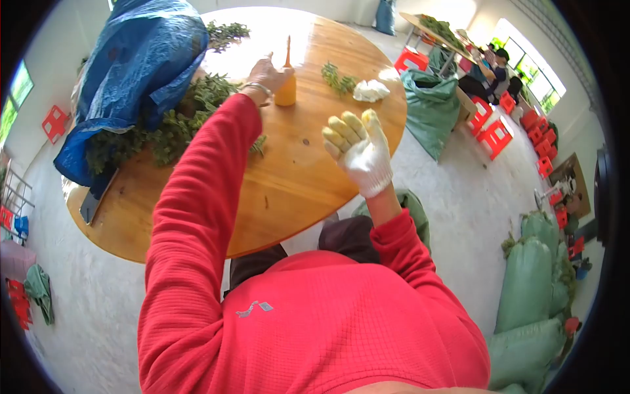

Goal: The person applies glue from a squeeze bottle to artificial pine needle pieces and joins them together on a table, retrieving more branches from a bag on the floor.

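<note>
My left hand is bare, with a bracelet at the wrist. It reaches across the round wooden table, its fingers against the upper part of an orange squeeze bottle with a long pointed nozzle; they seem closed on it, partly hidden. My right hand wears a white knit glove with yellowish fingertips. Palm toward me and fingers stretched, it holds nothing above the table's right edge. Beyond it lie a small green sprig and a crumpled white bundle, perhaps a glove.
A blue plastic sack spills leafy green stems over the table's left side. Near its left edge lies a flat dark blade-like tool. Green sacks, red stools and people are to the right.
</note>
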### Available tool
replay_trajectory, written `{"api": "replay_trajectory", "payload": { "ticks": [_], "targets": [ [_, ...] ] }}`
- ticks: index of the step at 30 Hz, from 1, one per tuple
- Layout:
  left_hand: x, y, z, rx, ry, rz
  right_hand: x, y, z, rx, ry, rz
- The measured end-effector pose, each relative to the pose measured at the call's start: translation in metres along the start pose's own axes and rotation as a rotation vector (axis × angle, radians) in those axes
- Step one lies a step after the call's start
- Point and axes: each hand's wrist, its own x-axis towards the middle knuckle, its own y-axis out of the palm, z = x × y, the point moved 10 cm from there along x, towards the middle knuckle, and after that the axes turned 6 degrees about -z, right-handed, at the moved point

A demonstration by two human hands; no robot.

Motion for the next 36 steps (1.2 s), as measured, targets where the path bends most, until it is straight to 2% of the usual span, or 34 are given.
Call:
{"api": "replay_trajectory", "payload": {
  "ticks": [3,5,7,9,13,16,20,23,25,27,30,33,34,36],
  "targets": [
    [0.017,0.007,-0.006,0.063,-0.021,-0.045,-0.001,-0.002,-0.003,-0.031,-0.024,-0.021],
    [0.071,0.062,0.039,0.212,0.12,-0.066,-0.001,-0.006,-0.002,-0.046,-0.041,-0.025],
    [0.075,0.067,0.046,0.188,0.088,-0.037,-0.001,-0.01,0.0,-0.059,-0.064,-0.043],
    [0.023,0.028,0.0,-0.011,-0.108,0.035,0.0,-0.018,0.004,-0.071,-0.082,-0.059],
    [0.017,0.029,-0.003,0.022,-0.011,-0.012,0.002,-0.027,0.005,-0.072,-0.067,-0.049],
    [0.005,0.021,-0.003,-0.047,-0.016,-0.007,0.001,-0.02,-0.001,-0.111,-0.053,-0.021],
    [-0.017,0.006,-0.005,-0.55,-0.173,-0.068,-0.003,0.005,-0.026,-0.193,0.021,0.07],
    [-0.051,-0.015,-0.045,-0.878,-0.233,-0.082,-0.006,0.027,-0.048,-0.222,0.083,0.168],
    [-0.074,-0.021,-0.073,-1.008,-0.257,-0.035,-0.003,0.042,-0.055,-0.216,0.084,0.258],
    [-0.097,-0.023,-0.086,-1.093,-0.282,-0.017,-0.001,0.051,-0.057,-0.156,0.048,0.247],
    [-0.125,-0.027,-0.107,-1.061,-0.161,0.034,-0.009,0.066,-0.05,-0.064,0.006,0.25],
    [-0.143,-0.043,-0.117,-0.846,0.106,-0.043,-0.011,0.064,-0.042,-0.027,-0.013,0.243],
    [-0.153,-0.043,-0.117,-0.931,0.022,0.002,-0.011,0.062,-0.04,0.004,0.002,0.239],
    [-0.158,-0.051,-0.122,-0.905,0.195,-0.028,-0.01,0.061,-0.035,0.06,0.012,0.244]
  ]
}}
